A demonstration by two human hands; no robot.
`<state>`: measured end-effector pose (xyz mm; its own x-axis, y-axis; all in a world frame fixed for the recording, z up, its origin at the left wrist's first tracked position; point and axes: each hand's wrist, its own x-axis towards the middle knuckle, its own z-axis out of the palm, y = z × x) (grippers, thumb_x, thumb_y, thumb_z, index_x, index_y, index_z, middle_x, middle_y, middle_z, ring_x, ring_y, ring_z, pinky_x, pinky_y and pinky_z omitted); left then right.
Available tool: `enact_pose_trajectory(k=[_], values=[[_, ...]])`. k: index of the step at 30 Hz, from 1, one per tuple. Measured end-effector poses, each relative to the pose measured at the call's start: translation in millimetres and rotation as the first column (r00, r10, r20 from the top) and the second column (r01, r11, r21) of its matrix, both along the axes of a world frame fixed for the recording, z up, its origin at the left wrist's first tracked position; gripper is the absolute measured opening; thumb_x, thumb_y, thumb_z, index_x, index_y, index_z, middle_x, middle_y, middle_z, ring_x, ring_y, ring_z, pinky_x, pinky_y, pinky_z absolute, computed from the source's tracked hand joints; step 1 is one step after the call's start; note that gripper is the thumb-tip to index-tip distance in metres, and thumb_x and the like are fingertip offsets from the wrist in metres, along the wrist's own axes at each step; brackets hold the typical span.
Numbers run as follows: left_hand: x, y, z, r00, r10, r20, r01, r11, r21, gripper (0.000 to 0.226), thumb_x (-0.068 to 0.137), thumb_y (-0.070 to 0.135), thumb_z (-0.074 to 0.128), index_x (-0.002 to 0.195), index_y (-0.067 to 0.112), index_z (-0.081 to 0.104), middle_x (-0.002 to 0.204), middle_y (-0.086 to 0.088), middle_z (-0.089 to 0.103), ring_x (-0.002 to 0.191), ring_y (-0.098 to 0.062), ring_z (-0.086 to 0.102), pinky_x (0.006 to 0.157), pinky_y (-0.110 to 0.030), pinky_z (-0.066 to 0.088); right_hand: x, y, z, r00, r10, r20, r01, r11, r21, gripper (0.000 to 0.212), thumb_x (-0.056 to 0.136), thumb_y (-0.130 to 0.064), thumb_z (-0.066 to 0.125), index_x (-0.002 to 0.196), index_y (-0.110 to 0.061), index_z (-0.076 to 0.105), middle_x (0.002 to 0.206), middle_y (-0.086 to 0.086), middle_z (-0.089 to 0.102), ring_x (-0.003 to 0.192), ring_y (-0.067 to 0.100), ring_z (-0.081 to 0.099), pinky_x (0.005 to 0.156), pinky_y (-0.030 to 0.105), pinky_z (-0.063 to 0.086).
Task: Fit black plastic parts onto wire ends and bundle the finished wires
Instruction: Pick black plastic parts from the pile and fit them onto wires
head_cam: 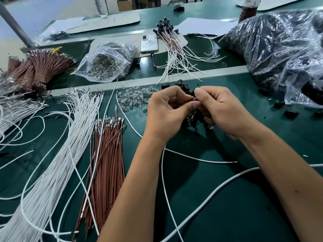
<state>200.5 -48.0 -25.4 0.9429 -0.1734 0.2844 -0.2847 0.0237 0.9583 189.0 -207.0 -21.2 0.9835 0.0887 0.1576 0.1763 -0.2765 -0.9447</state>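
Note:
My left hand (167, 110) and my right hand (222, 109) meet at the middle of the green table, fingers curled. Between them sits a small black plastic part (189, 91), gripped by my right hand with more black parts bunched under its palm. My left thumb and fingers pinch a white wire (163, 165) whose metal end touches that part; the wire runs down under my left wrist. Loose white wires (70, 137) and brown wires (106, 154) lie to the left. Finished wires with black ends (173, 48) lie at the back.
A heap of clear bulbs (134, 98) lies just left of my hands, a bag of them (108, 62) behind. A large plastic bag of black parts (279, 49) fills the right. A phone (149, 44), a pen and bundled brown wires (42, 69) lie farther back.

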Motion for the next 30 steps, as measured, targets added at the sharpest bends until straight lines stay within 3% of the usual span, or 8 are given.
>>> enact_pose_trajectory(k=[3, 6, 13, 16, 18, 21, 25, 30], values=[[0, 2, 0, 0.998, -0.054, -0.035, 0.052, 0.997, -0.062, 0.023, 0.079, -0.009, 0.078, 0.073, 0.007, 0.063, 0.077, -0.021, 0.071, 0.060, -0.015, 0.062, 0.060, -0.027, 0.053, -2, 2, 2, 0.999, 0.031, -0.043, -0.029, 0.999, 0.045, 0.042, 0.111, -0.030, 0.047, 0.070, -0.022, 0.044, 0.059, -0.004, 0.028, 0.054, 0.014, 0.023, 0.050, 0.033, 0.020], [-1, 2, 0, 0.995, -0.081, -0.059, 0.075, 0.993, -0.095, 0.020, 0.080, -0.011, 0.076, 0.075, 0.003, 0.063, 0.077, -0.017, 0.070, 0.063, -0.017, 0.063, 0.062, -0.028, 0.056, -3, 1, 3, 0.998, 0.050, -0.038, -0.048, 0.998, 0.046, 0.043, 0.112, -0.029, 0.046, 0.069, -0.022, 0.044, 0.058, -0.006, 0.029, 0.051, 0.012, 0.025, 0.048, 0.031, 0.021], [-2, 0, -2, 1.000, 0.014, -0.021, -0.014, 1.000, 0.011, 0.019, 0.078, -0.008, 0.080, 0.075, 0.003, 0.065, 0.082, -0.027, 0.072, 0.070, -0.023, 0.067, 0.070, -0.049, 0.059, 0, -3, 0, 0.999, 0.027, 0.040, -0.026, 0.999, -0.024, 0.043, 0.105, -0.034, 0.049, 0.067, -0.017, 0.041, 0.058, -0.006, 0.031, 0.053, 0.011, 0.027, 0.048, 0.035, 0.023], [-2, -2, -3, 0.999, 0.036, 0.002, -0.036, 0.999, 0.013, 0.021, 0.078, -0.007, 0.080, 0.073, 0.007, 0.066, 0.078, -0.023, 0.073, 0.066, -0.019, 0.066, 0.064, -0.043, 0.059, 0, -2, 0, 0.999, 0.009, 0.046, -0.009, 1.000, 0.001, 0.044, 0.105, -0.031, 0.051, 0.064, -0.019, 0.042, 0.058, -0.002, 0.032, 0.051, 0.010, 0.027, 0.047, 0.033, 0.023], [-2, -2, -2, 0.999, 0.031, 0.026, -0.031, 1.000, -0.004, 0.022, 0.078, -0.009, 0.080, 0.074, 0.007, 0.066, 0.076, -0.018, 0.074, 0.064, -0.013, 0.066, 0.060, -0.031, 0.056, 0, 0, 0, 0.999, 0.000, 0.042, -0.002, 0.999, 0.051, 0.043, 0.104, -0.027, 0.050, 0.062, -0.020, 0.042, 0.057, 0.001, 0.031, 0.049, 0.011, 0.025, 0.045, 0.028, 0.021], [-2, -2, -3, 0.998, 0.026, 0.058, -0.025, 0.999, -0.024, 0.023, 0.078, -0.011, 0.079, 0.074, 0.007, 0.065, 0.076, -0.014, 0.073, 0.066, -0.010, 0.067, 0.063, -0.024, 0.054, 0, 5, 0, 1.000, -0.016, 0.023, 0.013, 0.993, 0.115, 0.042, 0.103, -0.023, 0.048, 0.062, -0.021, 0.037, 0.056, 0.002, 0.028, 0.048, 0.011, 0.022, 0.044, 0.028, 0.017], [-1, -2, -5, 0.993, 0.049, 0.108, -0.049, 0.999, -0.008, 0.020, 0.076, -0.010, 0.080, 0.074, 0.002, 0.065, 0.080, -0.021, 0.072, 0.072, -0.019, 0.068, 0.069, -0.041, 0.060, 1, 7, 1, 1.000, -0.017, 0.010, 0.016, 0.994, 0.105, 0.040, 0.098, -0.026, 0.047, 0.060, -0.023, 0.036, 0.051, -0.004, 0.028, 0.046, 0.011, 0.021, 0.043, 0.022, 0.018], [-1, -4, -7, 0.968, 0.094, 0.234, -0.108, 0.993, 0.049, 0.017, 0.076, -0.007, 0.082, 0.076, -0.003, 0.065, 0.078, -0.017, 0.072, 0.073, -0.030, 0.072, 0.071, -0.046, 0.061, 0, 9, 2, 0.999, -0.046, -0.009, 0.046, 0.989, 0.144, 0.038, 0.090, -0.020, 0.046, 0.054, -0.023, 0.035, 0.051, -0.005, 0.025, 0.047, 0.013, 0.019, 0.043, 0.020, 0.016]])
